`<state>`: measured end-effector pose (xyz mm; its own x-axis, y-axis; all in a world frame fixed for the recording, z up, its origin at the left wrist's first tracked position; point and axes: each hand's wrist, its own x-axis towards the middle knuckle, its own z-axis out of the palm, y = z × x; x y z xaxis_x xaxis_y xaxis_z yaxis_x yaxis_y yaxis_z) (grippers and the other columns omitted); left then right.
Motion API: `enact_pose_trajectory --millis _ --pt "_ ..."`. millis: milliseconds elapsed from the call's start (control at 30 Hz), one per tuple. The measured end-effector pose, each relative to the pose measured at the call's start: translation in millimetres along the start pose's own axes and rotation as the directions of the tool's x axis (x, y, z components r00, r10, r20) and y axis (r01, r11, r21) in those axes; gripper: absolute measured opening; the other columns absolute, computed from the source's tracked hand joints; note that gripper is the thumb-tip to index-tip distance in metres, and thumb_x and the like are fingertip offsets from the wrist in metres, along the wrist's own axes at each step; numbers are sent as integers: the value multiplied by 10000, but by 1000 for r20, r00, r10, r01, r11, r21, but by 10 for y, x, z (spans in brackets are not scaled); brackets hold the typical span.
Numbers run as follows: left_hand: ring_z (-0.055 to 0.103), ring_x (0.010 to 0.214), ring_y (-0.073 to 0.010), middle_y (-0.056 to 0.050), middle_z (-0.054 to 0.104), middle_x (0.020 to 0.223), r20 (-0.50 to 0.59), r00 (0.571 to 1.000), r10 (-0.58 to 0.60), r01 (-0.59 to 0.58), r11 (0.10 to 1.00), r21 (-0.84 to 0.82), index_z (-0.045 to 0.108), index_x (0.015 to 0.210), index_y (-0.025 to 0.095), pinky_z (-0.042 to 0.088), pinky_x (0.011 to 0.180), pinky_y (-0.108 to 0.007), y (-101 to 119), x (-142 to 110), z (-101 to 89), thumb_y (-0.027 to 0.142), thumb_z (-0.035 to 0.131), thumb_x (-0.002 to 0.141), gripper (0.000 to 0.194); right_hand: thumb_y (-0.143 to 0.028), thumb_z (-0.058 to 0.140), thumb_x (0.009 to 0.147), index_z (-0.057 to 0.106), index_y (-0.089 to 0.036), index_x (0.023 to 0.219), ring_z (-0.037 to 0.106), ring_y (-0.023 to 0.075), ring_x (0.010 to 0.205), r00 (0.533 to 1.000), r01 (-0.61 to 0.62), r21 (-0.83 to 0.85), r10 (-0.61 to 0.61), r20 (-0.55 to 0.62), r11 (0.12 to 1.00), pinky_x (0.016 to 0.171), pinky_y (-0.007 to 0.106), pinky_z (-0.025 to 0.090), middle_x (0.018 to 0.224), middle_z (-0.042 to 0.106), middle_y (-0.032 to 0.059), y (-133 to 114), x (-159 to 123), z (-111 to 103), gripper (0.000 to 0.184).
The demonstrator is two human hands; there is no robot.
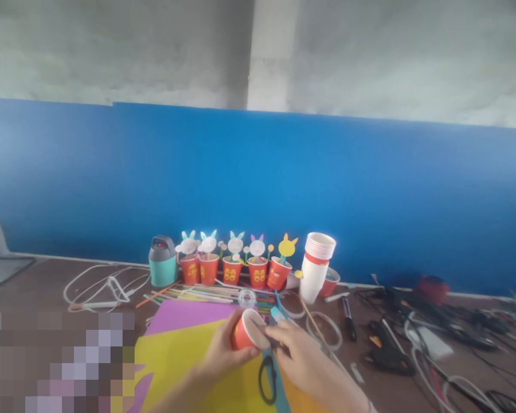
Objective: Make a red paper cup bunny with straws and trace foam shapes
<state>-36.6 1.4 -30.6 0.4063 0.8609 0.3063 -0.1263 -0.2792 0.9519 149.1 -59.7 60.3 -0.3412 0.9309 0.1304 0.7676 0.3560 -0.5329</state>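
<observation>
Left hand reached over the yellow sheet, palm sideways, thumb and fingers clamped around a red paper cup tilted above the sheet's far right part. Right hand, just past the sheet's right edge, gripped scissors, blades at the cup's mouth; couldn't tell if cutting. Cup row bounded the sheet's far side; tabletop to its right gave some room before the glue gun.
</observation>
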Motion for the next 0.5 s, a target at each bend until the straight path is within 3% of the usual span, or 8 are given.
enact_pose_trajectory --millis 133,500 --pt "606 963 -298 -113 659 1027 5 1000 -10 10 999 31 553 1151 158 492 816 -327 -12 -3 -1 521 772 597 697 -34 410 759 673 -230 1024 592 166 909 1000 -18 -26 18 15 999 781 226 408 933 631 38 7 1 11 422" --pt "621 850 -258 -79 683 934 17 997 69 -71 983 169 579 1118 158 487 754 -294 38 2 -7 482 736 658 584 -44 405 780 657 -246 1060 590 162 897 999 -37 -68 38 6 997 769 227 402 954 612 41 -43 -13 82 428"
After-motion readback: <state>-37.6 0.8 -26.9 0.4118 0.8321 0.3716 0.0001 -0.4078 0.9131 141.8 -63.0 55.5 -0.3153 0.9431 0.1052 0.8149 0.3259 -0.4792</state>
